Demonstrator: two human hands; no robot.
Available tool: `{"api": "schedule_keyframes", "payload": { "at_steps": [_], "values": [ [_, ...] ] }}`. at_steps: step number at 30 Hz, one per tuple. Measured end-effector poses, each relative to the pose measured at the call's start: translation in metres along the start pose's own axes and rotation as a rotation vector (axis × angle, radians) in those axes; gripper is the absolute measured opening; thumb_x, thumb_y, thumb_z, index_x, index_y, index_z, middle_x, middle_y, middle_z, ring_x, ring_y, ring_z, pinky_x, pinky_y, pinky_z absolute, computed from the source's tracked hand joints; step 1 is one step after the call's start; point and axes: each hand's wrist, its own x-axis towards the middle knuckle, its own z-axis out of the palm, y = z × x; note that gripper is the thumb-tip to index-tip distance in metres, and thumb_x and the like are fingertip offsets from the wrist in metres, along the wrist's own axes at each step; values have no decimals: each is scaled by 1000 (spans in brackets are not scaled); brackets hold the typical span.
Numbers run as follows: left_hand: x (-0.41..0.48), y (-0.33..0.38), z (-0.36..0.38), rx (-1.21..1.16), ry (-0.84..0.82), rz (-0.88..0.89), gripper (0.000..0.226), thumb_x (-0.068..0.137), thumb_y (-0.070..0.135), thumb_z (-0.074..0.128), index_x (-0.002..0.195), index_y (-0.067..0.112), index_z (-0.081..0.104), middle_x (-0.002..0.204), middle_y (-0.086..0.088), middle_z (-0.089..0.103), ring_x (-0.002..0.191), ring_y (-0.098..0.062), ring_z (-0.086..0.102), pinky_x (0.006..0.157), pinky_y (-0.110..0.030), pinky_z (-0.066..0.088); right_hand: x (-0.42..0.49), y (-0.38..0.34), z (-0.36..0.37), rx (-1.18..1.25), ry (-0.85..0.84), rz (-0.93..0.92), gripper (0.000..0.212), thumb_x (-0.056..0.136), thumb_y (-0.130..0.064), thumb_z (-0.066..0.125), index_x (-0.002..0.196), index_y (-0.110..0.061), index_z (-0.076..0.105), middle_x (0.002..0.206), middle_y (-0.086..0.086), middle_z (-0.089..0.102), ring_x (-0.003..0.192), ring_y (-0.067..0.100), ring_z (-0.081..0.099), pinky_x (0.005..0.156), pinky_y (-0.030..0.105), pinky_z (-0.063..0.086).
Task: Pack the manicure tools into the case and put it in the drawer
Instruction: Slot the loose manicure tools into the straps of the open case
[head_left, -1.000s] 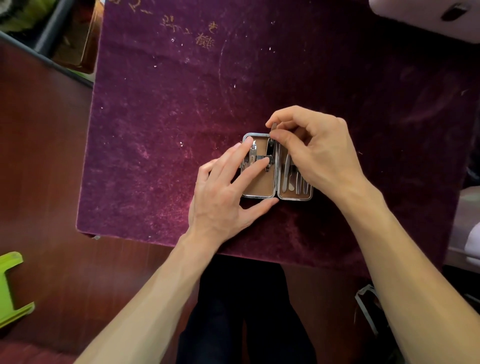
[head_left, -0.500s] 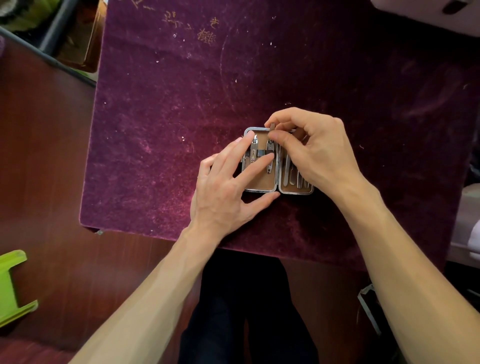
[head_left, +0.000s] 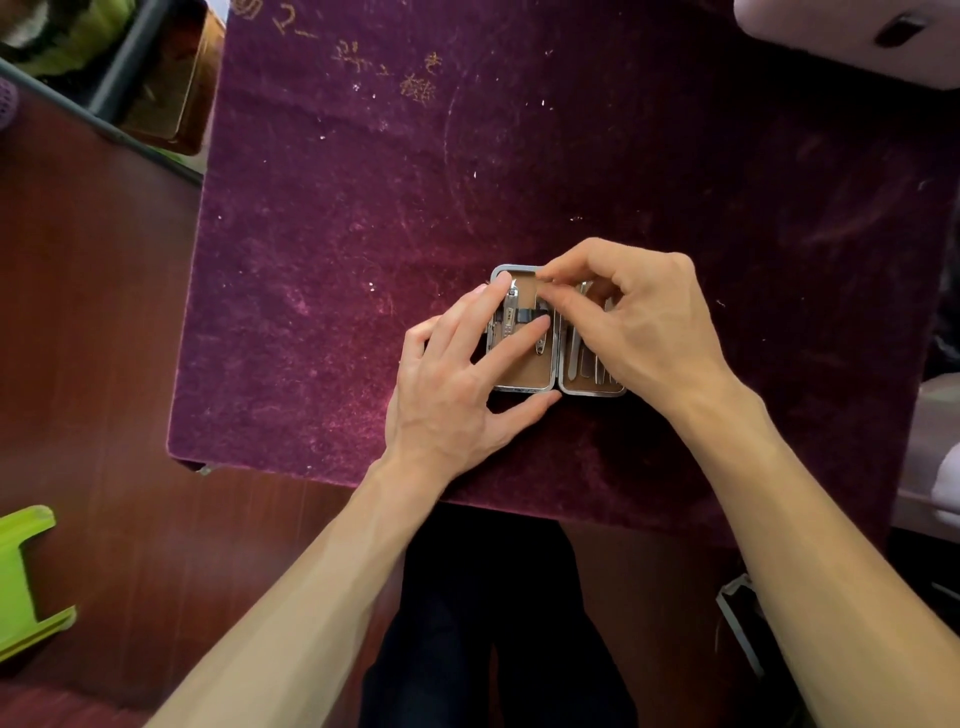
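A small metal-rimmed manicure case (head_left: 530, 382) lies open on the purple velvet table (head_left: 363, 234), tan lining up. Its left half holds a nail clipper (head_left: 510, 312) and a second clipper (head_left: 540, 343) under a black strap. Several slim steel tools (head_left: 584, 358) sit in the right half. My left hand (head_left: 457, 389) rests on the left half with straight fingers, thumb against the case's near edge. My right hand (head_left: 639, 322) hovers over the right half; its thumb and forefinger pinch the top end of the second clipper near the hinge.
Dark wooden floor (head_left: 93, 338) lies left of and below the table. A green plastic stool (head_left: 26, 577) stands at the lower left. A pale object (head_left: 852, 36) sits at the table's far right corner. A box and dark bin (head_left: 156, 83) are at the upper left.
My right hand's pinch has pushed the second clipper down under the strap in the left half. My left hand stays on the case.
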Motion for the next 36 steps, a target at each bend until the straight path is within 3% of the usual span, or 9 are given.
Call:
{"api": "schedule_keyframes", "payload": {
  "at_steps": [3, 6, 10, 16, 26, 30, 33, 36],
  "values": [
    [0, 0, 0, 1, 12, 7, 60, 92, 64, 64, 144, 35, 59, 162, -7, 43, 146, -22, 46, 107, -38, 40, -9, -1, 0, -36, 15, -39, 9, 94, -13, 80, 102, -14, 84, 90, -2, 79, 65, 13, 67, 65, 28, 57],
    [0, 0, 0, -2, 16, 7, 57, 91, 64, 65, 140, 35, 62, 160, -7, 45, 145, -22, 48, 105, -39, 41, -19, 0, 2, -71, -6, -83, 12, 90, -9, 83, 102, -9, 85, 101, 4, 82, 85, 15, 73, 78, 31, 59],
    [0, 1, -1, 2, 17, 3, 53, 91, 64, 65, 135, 34, 67, 159, -7, 47, 144, -22, 49, 105, -38, 42, -29, 1, 2, -118, -54, -99, 16, 90, -17, 84, 105, -12, 86, 116, 3, 80, 87, 3, 63, 81, 30, 59],
    [0, 1, -2, -62, 58, -21, 54, 88, 61, 70, 127, 25, 71, 156, -6, 51, 143, -22, 51, 106, -36, 41, -42, 2, 7, -222, -54, -133, 16, 93, -16, 82, 108, -12, 85, 123, 4, 79, 102, 24, 78, 82, 45, 65],
    [-1, 1, -2, -85, 48, -35, 50, 87, 57, 71, 124, 22, 72, 157, -5, 50, 145, -20, 50, 108, -36, 41, -60, -9, 21, -344, 6, -117, 22, 94, -10, 79, 116, -11, 82, 131, 2, 77, 104, 22, 79, 80, 33, 63],
    [-1, 0, -1, -91, 39, -30, 49, 86, 53, 74, 124, 22, 72, 159, -5, 48, 146, -19, 48, 110, -35, 39, -66, -21, 26, -307, 9, -28, 21, 95, -9, 77, 116, -9, 82, 136, 5, 74, 99, 27, 80, 76, 38, 64],
    [-1, -1, 1, -93, 40, -20, 46, 87, 50, 72, 124, 23, 71, 160, -4, 47, 146, -19, 47, 109, -35, 38, -69, -28, 32, -328, -31, 14, 25, 100, -16, 72, 123, -13, 78, 148, 4, 66, 97, 25, 80, 70, 36, 63],
    [-2, -1, 3, -97, 50, -17, 40, 87, 42, 67, 123, 24, 70, 160, -4, 46, 146, -19, 47, 108, -37, 41, -74, -32, 40, -304, -71, 106, 36, 104, -25, 65, 138, -17, 69, 164, -1, 49, 100, 21, 78, 73, 37, 62]
  ]
}}
